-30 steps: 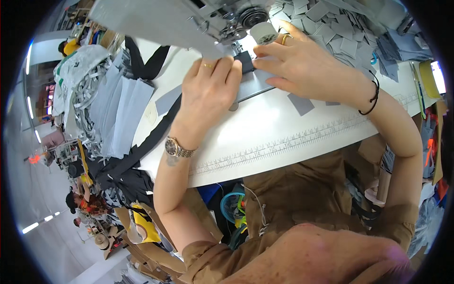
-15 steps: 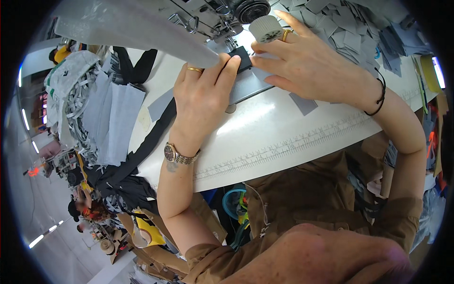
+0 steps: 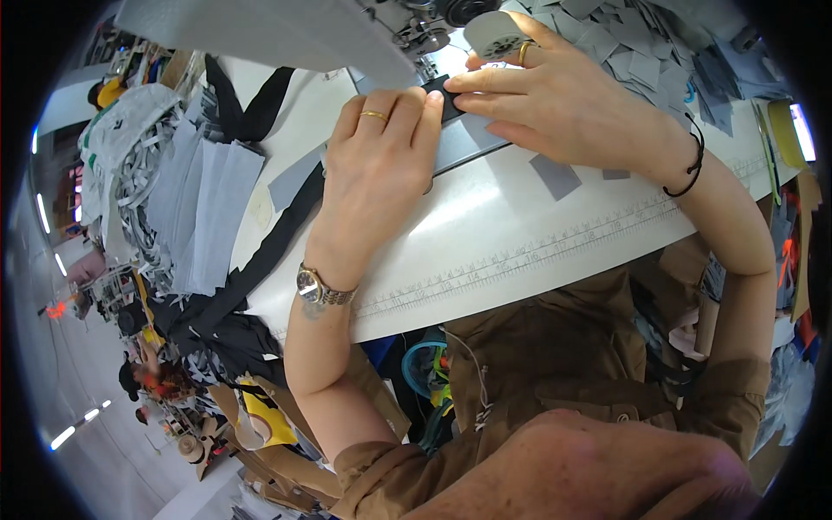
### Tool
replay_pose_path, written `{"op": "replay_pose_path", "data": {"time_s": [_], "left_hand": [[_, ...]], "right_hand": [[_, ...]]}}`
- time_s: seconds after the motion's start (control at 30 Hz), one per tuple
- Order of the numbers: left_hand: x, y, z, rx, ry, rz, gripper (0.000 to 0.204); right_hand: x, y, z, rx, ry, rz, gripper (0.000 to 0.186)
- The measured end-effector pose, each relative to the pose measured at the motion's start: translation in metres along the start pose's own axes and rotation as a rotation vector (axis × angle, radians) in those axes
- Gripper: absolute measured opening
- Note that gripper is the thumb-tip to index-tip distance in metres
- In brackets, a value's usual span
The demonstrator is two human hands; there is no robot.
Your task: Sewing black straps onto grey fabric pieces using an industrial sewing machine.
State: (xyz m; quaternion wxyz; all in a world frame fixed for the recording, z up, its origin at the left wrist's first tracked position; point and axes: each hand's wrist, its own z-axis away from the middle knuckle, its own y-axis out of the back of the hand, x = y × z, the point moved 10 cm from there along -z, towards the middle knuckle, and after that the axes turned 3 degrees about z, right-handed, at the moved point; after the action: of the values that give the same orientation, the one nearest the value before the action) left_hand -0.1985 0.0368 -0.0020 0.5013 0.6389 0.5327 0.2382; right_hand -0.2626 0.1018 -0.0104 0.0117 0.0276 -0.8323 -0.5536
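A small black fabric piece (image 3: 450, 107) lies on the metal plate of the sewing machine (image 3: 426, 39), close to the needle area. My left hand (image 3: 374, 160) is closed over its left side, fingers bent and pressed together, fingertips on the fabric. My right hand (image 3: 572, 104) has its fingers stretched out; the nearer fingertips touch the fabric's right edge, and the thumb stands apart below. Its upper fingers pass beside a pale round knob (image 3: 496, 36), which partly hides them. A long black strip (image 3: 290, 230) runs under my left wrist; whether it joins the piece is hidden.
Grey cut pieces (image 3: 637, 61) are heaped at the far right; a grey rectangle (image 3: 555, 177) lies below my right hand. Grey fabric (image 3: 217, 208) is stacked at left. A printed ruler (image 3: 520, 260) follows the white table's front edge. A blue basket (image 3: 422, 368) sits below.
My right hand's fingers have come closer together and moved left onto the fabric's edge. My left fingers have curled more. The whole view has shifted slightly.
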Motion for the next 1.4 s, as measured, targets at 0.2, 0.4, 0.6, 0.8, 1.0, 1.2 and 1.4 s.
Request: {"op": "replay_pose_path", "data": {"time_s": [0.2, 0.4, 0.6, 0.8, 1.0, 1.2, 1.4], "left_hand": [[-0.017, 0.001, 0.010, 0.100, 0.130, 0.220, 0.035], [-0.073, 0.040, 0.079, 0.160, 0.340, 0.046, 0.020], [-0.138, 0.049, 0.143, 0.009, 0.613, -0.105, 0.021], [-0.125, 0.047, 0.172, -0.140, 0.669, 0.039, 0.027], [-0.118, 0.079, 0.204, -0.165, 0.615, -0.332, 0.035], [-0.113, 0.079, 0.198, -0.164, 0.521, -0.322, 0.034], [-0.139, 0.097, 0.194, 0.065, 0.733, 0.070, 0.020]], "right_hand": [[0.009, -0.007, 0.002, -0.065, -0.107, -0.155, 0.032], [0.006, -0.003, 0.001, -0.087, -0.075, -0.107, 0.031], [0.007, -0.005, 0.001, -0.111, -0.093, -0.159, 0.032], [0.005, 0.000, -0.002, -0.084, -0.061, -0.133, 0.031], [0.007, -0.003, -0.001, -0.106, -0.100, -0.189, 0.031], [0.008, -0.003, 0.001, -0.106, -0.094, -0.174, 0.033], [0.007, -0.004, 0.001, -0.056, -0.030, -0.121, 0.033]]}}
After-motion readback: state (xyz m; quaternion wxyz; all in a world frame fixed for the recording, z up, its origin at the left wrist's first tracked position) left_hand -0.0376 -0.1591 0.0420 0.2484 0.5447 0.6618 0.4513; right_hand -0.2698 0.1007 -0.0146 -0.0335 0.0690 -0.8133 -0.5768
